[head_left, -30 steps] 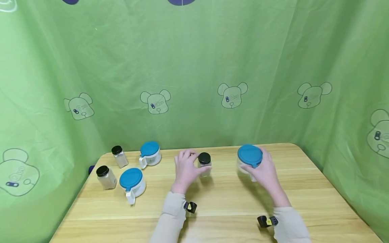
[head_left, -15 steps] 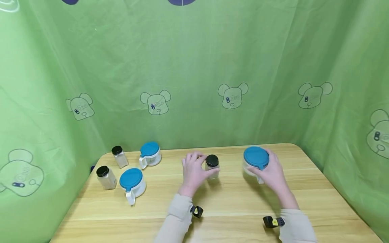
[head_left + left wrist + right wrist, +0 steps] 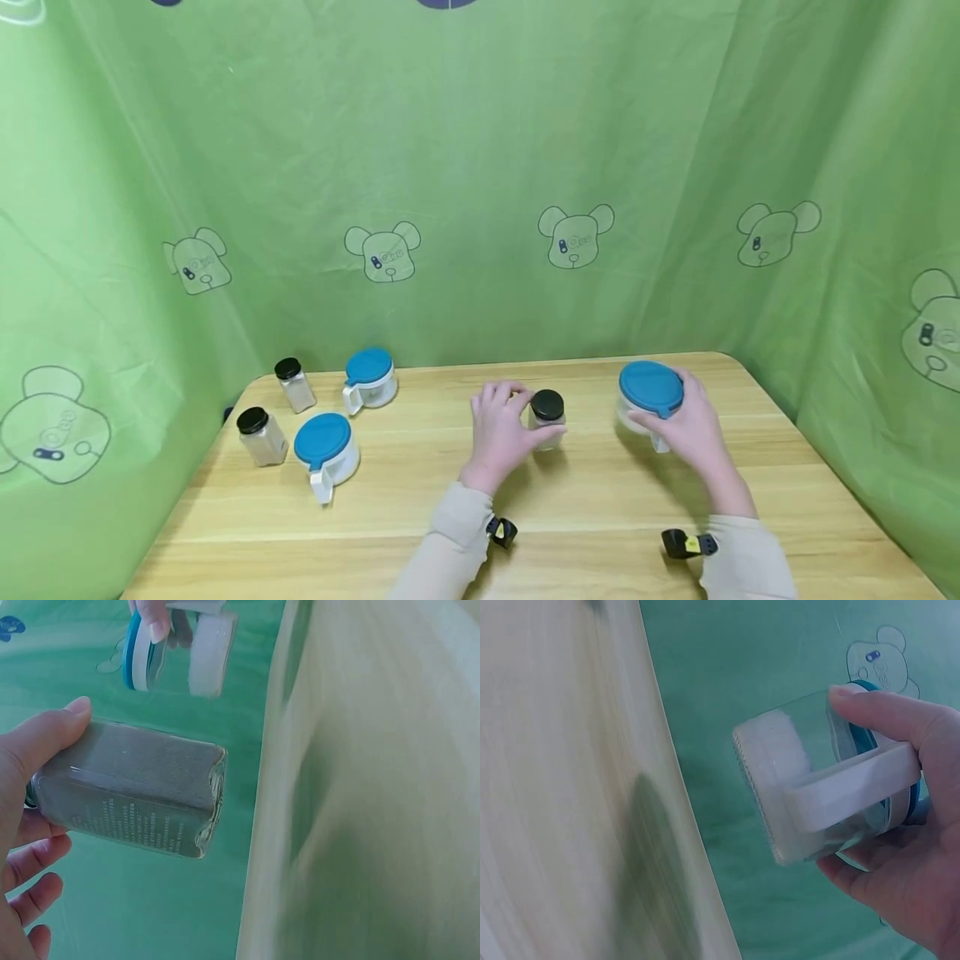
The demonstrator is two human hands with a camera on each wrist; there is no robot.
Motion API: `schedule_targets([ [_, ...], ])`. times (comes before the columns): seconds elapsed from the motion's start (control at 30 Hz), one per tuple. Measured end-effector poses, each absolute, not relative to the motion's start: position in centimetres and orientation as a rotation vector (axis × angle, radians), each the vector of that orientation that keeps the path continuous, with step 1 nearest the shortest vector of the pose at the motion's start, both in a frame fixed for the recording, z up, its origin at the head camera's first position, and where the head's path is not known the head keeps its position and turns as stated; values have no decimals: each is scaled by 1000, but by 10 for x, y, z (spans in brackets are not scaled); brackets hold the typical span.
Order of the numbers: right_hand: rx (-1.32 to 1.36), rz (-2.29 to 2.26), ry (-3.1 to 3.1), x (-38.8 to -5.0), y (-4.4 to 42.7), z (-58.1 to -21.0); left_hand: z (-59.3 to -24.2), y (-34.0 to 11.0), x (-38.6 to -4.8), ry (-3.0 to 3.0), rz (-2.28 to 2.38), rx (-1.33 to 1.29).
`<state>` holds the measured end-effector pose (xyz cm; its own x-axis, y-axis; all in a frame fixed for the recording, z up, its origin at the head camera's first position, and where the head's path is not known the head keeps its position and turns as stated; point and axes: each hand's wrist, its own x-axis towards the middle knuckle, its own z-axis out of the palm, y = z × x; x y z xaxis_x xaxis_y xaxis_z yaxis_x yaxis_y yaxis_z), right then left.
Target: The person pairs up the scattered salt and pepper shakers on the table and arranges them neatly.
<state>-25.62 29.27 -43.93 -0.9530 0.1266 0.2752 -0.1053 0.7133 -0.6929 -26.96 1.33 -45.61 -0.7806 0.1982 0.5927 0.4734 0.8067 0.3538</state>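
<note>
My left hand (image 3: 499,433) pinches a square glass jar with a black lid (image 3: 547,405) between thumb and fingers. In the left wrist view the jar (image 3: 131,787) hangs above the table, filled with grey-brown powder, with small print on one side. My right hand (image 3: 693,425) grips a round clear pot with a blue lid (image 3: 651,388) near its top. The right wrist view shows the pot (image 3: 817,780) off the table, white contents at its base and its white handle facing that camera. Jar and pot are apart, the pot on the right.
On the table (image 3: 420,533), at the left, stand two more blue-lidded pots, one behind (image 3: 371,379) and one in front (image 3: 327,450). Beside them are two black-lidded jars, one behind (image 3: 296,387) and one in front (image 3: 262,437). A green curtain (image 3: 480,167) hangs behind the table.
Both hands have moved to the right, carrying the held jar and pot with them; the jar has also come slightly toward me. The pots and jars at the left have stayed put.
</note>
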Motion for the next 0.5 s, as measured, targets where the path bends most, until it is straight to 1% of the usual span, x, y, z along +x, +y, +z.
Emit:
schedule_targets([
  [0.5,-86,1071,-2651,-257,318,-449,-464,38,-265,-2418,-624,-583],
])
